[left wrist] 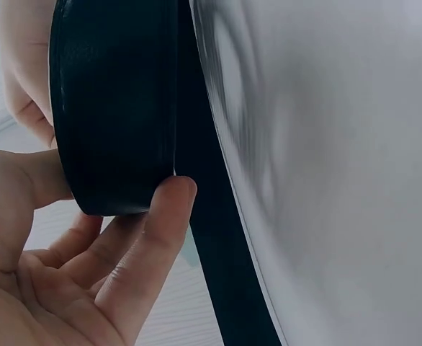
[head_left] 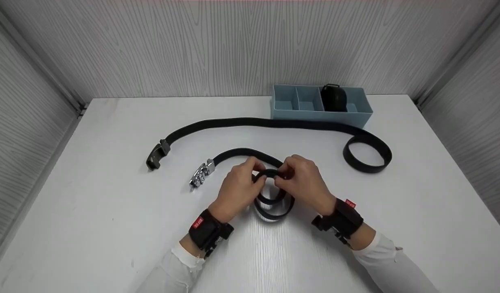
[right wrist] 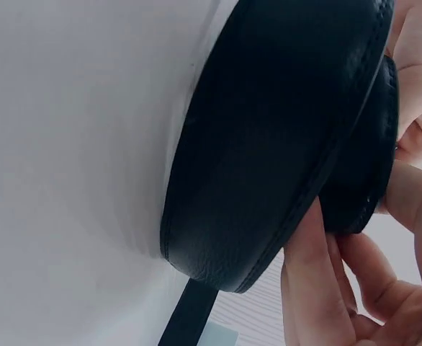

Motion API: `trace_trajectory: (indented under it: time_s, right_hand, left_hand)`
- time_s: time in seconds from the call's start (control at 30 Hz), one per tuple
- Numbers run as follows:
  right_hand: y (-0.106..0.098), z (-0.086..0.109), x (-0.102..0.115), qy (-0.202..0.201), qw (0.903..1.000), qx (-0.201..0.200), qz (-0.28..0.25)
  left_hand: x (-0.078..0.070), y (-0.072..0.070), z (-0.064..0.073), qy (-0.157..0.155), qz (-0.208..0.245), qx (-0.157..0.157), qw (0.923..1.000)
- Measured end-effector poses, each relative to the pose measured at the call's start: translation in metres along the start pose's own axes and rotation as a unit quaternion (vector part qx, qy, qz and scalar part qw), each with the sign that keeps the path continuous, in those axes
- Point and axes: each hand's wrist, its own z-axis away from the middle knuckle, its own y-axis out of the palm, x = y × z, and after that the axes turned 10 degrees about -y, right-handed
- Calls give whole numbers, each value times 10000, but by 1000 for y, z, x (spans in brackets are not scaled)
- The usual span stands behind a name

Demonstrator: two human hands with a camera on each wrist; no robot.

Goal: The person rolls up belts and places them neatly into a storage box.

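Observation:
A black belt (head_left: 242,152) with a shiny silver buckle (head_left: 202,173) lies in front of me, its far end looped into coils between my hands. My left hand (head_left: 238,186) pinches the inner coil at its left side, thumb and fingers on the strap. On the opposite side my right hand (head_left: 306,183) pinches the same coil. In the left wrist view the inner loop (left wrist: 117,108) shows broad and smooth between thumb and fingers. The right wrist view has a wider outer loop (right wrist: 268,144) around it, with stitched edges.
Farther back a second black belt (head_left: 250,122) stretches across the white table (head_left: 111,228), its dark buckle (head_left: 158,155) at left and a loop (head_left: 368,167) at right. Behind it stands a blue divided tray (head_left: 321,116) holding a black rounded case (head_left: 334,98). Grey panels (head_left: 233,49) enclose the back and sides.

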Motion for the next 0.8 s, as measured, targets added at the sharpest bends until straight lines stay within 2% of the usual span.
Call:
trace_trajectory:
  time_s: [0.2,0.3,0.57,0.8]
  right_hand:
    - [2,0,0,182,9997,-140,-22]
    - [2,1,-1,257,9995,-147,-101]
    - [2,0,0,191,9994,-3,-286]
    - [1,1,0,30,9991,153,-403]
  left_hand:
    - [0,-1,0,-253,42,-13,9997]
    - [0,-2,0,-277,-9,-5,9996]
    - [0,-3,0,18,-174,-219,9996]
    - [0,-3,1,260,-263,-260,9990]
